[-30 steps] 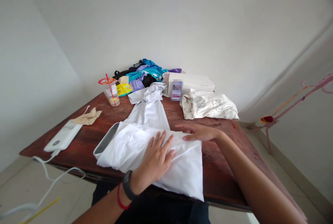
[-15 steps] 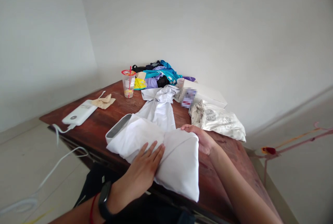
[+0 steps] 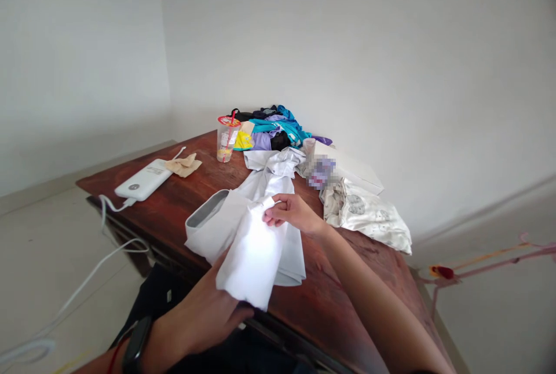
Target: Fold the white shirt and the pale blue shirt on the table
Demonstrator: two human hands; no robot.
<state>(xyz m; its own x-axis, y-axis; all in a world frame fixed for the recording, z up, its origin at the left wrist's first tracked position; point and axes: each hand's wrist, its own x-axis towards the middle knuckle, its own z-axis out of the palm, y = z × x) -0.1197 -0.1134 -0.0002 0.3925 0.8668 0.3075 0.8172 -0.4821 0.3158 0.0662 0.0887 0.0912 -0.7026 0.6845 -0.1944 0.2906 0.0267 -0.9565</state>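
Note:
A white shirt [image 3: 247, 252] lies partly folded along the near side of the wooden table. My right hand [image 3: 296, 213] pinches the edge of a folded-over flap of the shirt, holding it above the layers below. Under that flap rests my left hand [image 3: 197, 310], its fingers covered by the cloth and its thumb stretched away from the palm. On the left of the shirt is a rounded opening [image 3: 209, 209] with a grey inside. The far end of the shirt [image 3: 275, 160] lies crumpled towards the clothes pile.
A plastic cup with a straw [image 3: 226, 141] stands near the clothes pile [image 3: 282, 128]. A corded white power bank [image 3: 143, 180] and a beige cloth piece [image 3: 185, 165] lie left. A white box [image 3: 347, 165] and patterned fabric [image 3: 371, 212] lie right on the table [image 3: 343, 287].
My right hand has carried the shirt's right edge leftward, folding it over my left hand. The left hand has shifted left and down, and its fingers are now covered. The camera view has turned slightly.

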